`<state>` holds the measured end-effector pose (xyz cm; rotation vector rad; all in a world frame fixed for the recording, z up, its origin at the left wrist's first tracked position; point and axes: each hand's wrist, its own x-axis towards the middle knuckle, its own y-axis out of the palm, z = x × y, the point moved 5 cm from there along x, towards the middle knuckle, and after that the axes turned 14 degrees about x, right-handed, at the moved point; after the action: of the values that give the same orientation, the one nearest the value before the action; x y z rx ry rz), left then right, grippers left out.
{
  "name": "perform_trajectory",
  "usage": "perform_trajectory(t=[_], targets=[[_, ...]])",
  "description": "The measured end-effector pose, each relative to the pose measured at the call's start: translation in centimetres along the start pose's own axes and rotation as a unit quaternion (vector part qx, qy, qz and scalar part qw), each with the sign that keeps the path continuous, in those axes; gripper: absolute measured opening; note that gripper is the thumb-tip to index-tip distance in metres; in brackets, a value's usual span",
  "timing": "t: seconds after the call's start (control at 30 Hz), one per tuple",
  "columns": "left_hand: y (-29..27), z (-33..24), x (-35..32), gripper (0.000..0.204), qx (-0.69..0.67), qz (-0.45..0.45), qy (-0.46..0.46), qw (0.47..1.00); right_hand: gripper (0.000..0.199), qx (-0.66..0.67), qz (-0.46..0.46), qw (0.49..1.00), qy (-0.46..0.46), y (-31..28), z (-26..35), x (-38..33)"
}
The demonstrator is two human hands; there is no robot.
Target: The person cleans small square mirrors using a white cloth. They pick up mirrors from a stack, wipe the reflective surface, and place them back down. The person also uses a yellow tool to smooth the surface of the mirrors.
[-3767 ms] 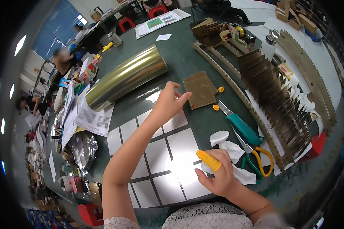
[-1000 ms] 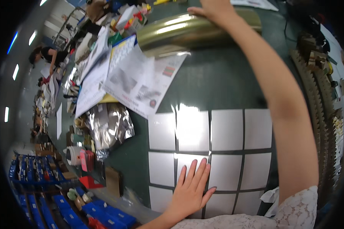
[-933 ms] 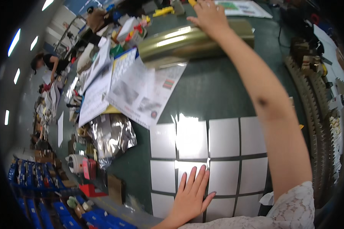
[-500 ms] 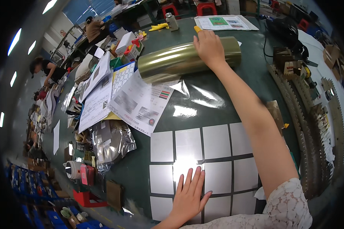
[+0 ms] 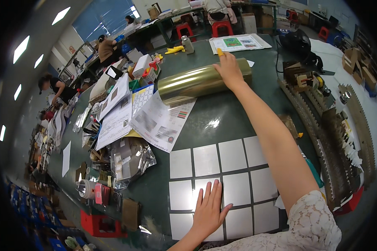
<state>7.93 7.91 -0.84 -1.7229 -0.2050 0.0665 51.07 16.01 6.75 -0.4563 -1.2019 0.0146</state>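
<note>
My left hand [image 5: 208, 209] lies flat with spread fingers on a grid of thin, light grey square plates [image 5: 235, 189]. Dark gaps run between the plates, and my hand covers part of the middle ones. Farther off, my right hand [image 5: 231, 72] is laid over the top of a shiny gold-green roll of film [image 5: 188, 83], its fingers curved over it. One of its fingertips wears a yellow cover [image 5: 220, 52]. My right forearm hides part of the plates' right side. Whether clear film stretches from the roll across the table, I cannot tell.
Printed papers [image 5: 161, 121] and a crinkled clear bag [image 5: 132, 161] lie to the left. Toothed metal strips [image 5: 303, 121] line the right side. A metal bottle [image 5: 187, 44] and a document [image 5: 240, 42] are at the back. Other people [image 5: 107, 48] work farther away.
The head view has shifted, so the table sits a little lower. Bright glare on the plates and the table has shrunk. Both hands stay on the plates and the roll.
</note>
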Motion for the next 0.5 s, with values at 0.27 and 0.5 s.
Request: perform_trajectory(t=[0.27,0.5], targets=[[0.6,-0.2,-0.9,0.078,0.018,-0.055,0.036,0.998,0.039,-0.001,0.078,0.994,0.075,-14.2,0.3,0.2],[0.7,-0.7,-1.6,0.074,-0.012,-0.064,0.054,0.996,0.044,0.051,0.147,0.974,0.163,-26.5,7.0,-6.7]])
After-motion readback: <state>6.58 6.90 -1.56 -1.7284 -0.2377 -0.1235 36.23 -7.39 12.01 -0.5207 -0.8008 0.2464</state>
